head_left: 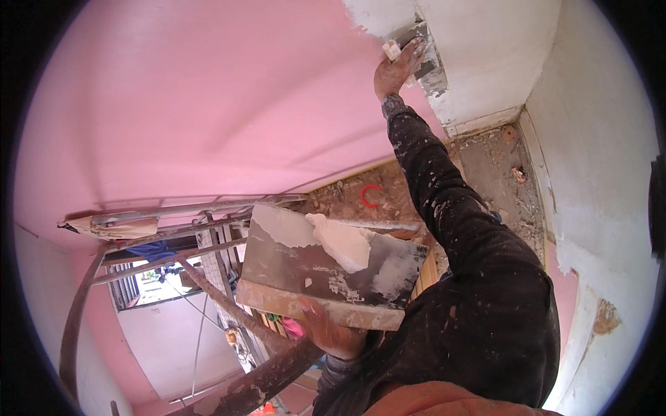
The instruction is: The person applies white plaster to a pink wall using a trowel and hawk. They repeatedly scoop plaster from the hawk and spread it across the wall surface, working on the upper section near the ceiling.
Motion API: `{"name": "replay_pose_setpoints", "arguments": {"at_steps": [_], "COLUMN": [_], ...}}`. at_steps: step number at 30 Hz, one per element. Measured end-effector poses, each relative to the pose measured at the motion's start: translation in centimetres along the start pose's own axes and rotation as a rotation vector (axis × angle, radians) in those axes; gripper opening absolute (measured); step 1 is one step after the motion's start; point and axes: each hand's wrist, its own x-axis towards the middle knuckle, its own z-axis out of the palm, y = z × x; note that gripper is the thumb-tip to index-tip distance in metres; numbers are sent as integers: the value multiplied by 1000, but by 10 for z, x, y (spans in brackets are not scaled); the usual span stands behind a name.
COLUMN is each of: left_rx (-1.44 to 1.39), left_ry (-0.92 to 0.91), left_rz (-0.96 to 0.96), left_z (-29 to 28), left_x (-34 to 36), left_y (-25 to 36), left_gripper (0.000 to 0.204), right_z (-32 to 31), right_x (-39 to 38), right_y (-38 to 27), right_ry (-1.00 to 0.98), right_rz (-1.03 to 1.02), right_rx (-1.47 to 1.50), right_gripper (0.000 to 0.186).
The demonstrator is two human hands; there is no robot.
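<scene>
Rust-coloured cloth (444,396) bulges in at six o'clock, closest to the lens. Just below the centre is a board (269,251) serving as a tray: it bears a thick, pale lump of plaster (347,239), with thinner smears dried or spread around it. Its dark face looks smooth and scraped, and a stained wooden strip (277,301) runs along its near edge. The left hand (331,328) grasps that edge, thumb on the strip, other fingers partly hidden beneath; its forearm is bent close to the body. Toward one o'clock, the right arm reaches long and nearly straight, its dark sleeve (444,187) flecked white. There the right hand (397,73), plaster-smudged, is clenched around a trowel-like tool (392,50), held against the wall where grey and white patches meet smooth pink paint (229,83). From the board, a red ring (371,196) lies toward one o'clock on the rubble-strewn floor (485,156). Rough, rusty-brown poles (222,295) cross at eight o'clock, before a bright window (159,283).
</scene>
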Motion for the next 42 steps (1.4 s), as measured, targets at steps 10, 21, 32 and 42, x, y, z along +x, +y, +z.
{"name": "replay_pose_setpoints", "arguments": {"at_steps": [10, 21, 32, 42], "left_rx": [-91, 69, -617, 60], "left_ry": [69, 3, 106, -17], "left_rz": [-270, 14, -422, 24], "left_z": [4, 5, 13, 9], "left_x": [-9, 11, 17, 8], "left_y": [6, 8, 27, 13], "left_gripper": [100, 96, 93, 88], "right_z": [0, -47, -14, 15], "right_x": [-3, -79, -1, 1], "right_y": [9, 57, -37, -47], "right_ry": [-24, -61, 44, 26], "right_rz": [-40, -44, 108, 168], "right_rx": [-110, 302, 32, 113], "right_gripper": [83, 68, 73, 79]}}
